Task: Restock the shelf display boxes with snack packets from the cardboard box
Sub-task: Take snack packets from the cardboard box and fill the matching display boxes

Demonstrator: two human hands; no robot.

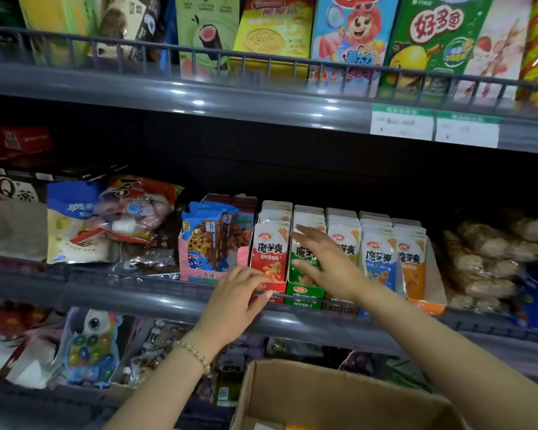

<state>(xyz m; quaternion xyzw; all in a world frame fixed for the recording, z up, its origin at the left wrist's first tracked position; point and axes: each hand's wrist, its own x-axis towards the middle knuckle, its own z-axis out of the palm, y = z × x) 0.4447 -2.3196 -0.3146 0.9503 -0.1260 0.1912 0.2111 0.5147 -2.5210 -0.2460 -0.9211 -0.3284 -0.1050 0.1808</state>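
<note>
Several display boxes of snack packets stand side by side on the middle shelf: a red box (269,252), a green box (303,290), a blue box (381,265) and an orange box (413,271). My left hand (239,301) rests with straight fingers on the front of the red box at the shelf rail. My right hand (326,262) reaches over the green box, its fingers spread against the green packets. Neither hand holds a packet. The cardboard box (323,395) sits open below, at the bottom of the view.
A pink-and-blue cookie box (212,240) stands left of the red box, with bagged snacks (106,221) further left. Wrapped pastries (491,259) lie to the right. The grey shelf rail (168,293) runs along the front. Upper shelf holds tall boxes (351,41).
</note>
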